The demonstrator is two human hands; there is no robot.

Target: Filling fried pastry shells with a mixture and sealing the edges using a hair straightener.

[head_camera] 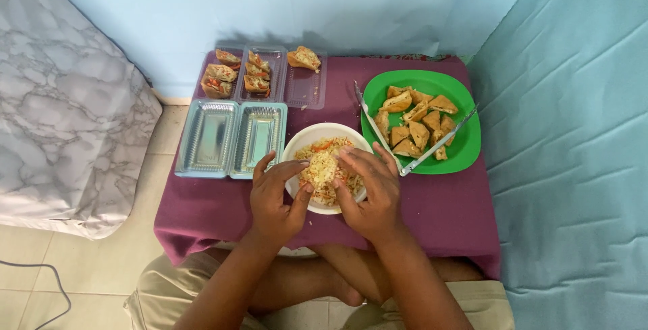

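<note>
1. A small desk (202,215) covered in a purple cloth stands against a pale blue wall (270,6), with a marble-patterned bed (61,100) to the left and a blue sheet (574,134) to the right.
2. The white bowl (300,142) of shredded filling (322,151) sits at the near middle of the desk, just in front of the person.
3. The left hand (273,198) and right hand (368,195) meet over the bowl, cupping a stuffed piece (324,168) between them. Both grips are closed on it, fingertips pressing from either side; its long axis runs roughly away from the person.
4. Neither hand is clearly nearer: the piece lies between them, thumbs toward the near rim.
5. To the right, touching the bowl's side, is a green plate (466,148) of fried tofu triangles (418,131), with metal tongs (405,165) lying across it.
6. To the left, two empty clear trays (229,138) sit just beside the bowl; behind them a further clear tray (307,87) holds finished stuffed pieces (236,73).
7. Open room: the bare cloth at the near left and near right corners; the desk's front edge lies right under the wrists.
</note>
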